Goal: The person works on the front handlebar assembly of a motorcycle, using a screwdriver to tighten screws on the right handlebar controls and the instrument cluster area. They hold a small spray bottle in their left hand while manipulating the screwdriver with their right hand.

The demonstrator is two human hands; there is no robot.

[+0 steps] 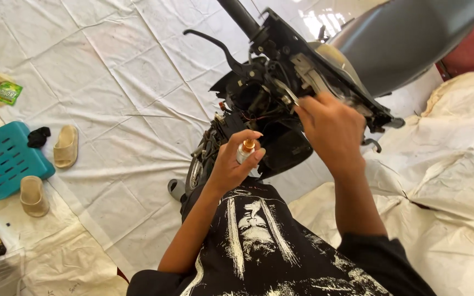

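Observation:
I look down at the front of a scooter (281,71) with its handlebar cover off, wires and black parts exposed. My left hand (231,164) holds a small metal part with a brass-coloured end (245,149) between thumb and fingers, just below the open headstock. My right hand (330,129) reaches into the exposed handlebar area, fingers closed around a thin metal tool or part near the brake lever mount; what it grips is partly hidden. The brake lever (215,44) sticks out to the left.
White tarpaulin (127,93) covers the floor. A teal plastic stool (4,161) lies at left with two beige sandals (66,146) (33,195) and a black cloth (38,137) beside it. The grey scooter seat (412,38) is at upper right.

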